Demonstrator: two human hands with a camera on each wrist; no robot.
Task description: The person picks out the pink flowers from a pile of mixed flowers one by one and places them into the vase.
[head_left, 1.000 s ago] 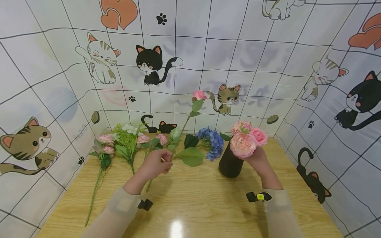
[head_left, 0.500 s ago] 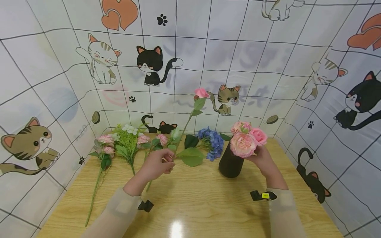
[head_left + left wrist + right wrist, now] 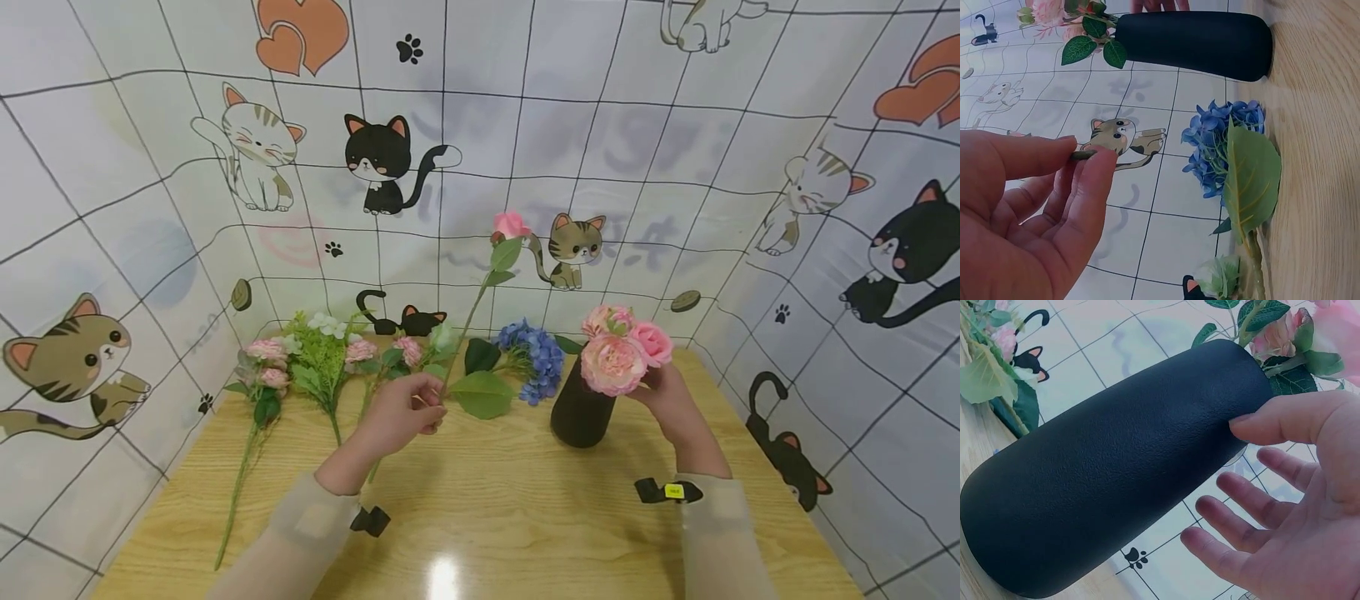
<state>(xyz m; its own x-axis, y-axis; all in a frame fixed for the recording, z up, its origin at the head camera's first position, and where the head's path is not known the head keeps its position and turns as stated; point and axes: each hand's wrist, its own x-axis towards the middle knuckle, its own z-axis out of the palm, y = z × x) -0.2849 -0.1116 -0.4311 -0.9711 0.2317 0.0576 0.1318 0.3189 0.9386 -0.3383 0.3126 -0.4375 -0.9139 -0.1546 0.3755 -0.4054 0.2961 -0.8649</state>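
My left hand [image 3: 400, 411] pinches the green stem of a single pink rose [image 3: 511, 225] between thumb and fingertips. The stem slants up to the right, the bloom raised before the back wall. In the left wrist view the cut stem end [image 3: 1083, 154] shows at the fingertips. My right hand [image 3: 671, 403] is beside the upper part of a black vase [image 3: 582, 408]. In the right wrist view the thumb [image 3: 1279, 420] lies at the vase's upper side, and the other fingers are spread and loosely bent, apart from it. Pink flowers [image 3: 613, 364] stand in the vase.
A blue hydrangea [image 3: 531, 358] with a big green leaf [image 3: 482, 395] lies left of the vase. Several flower stems lie further left, among them a pink spray [image 3: 267, 352] and a yellow-green one [image 3: 322, 375]. A cat-print cloth [image 3: 480, 133] backs the wooden table [image 3: 495, 517].
The pink rose and my left hand have shifted slightly right and the bloom slightly up. My right hand has moved a little right along the vase. The vase stays put.
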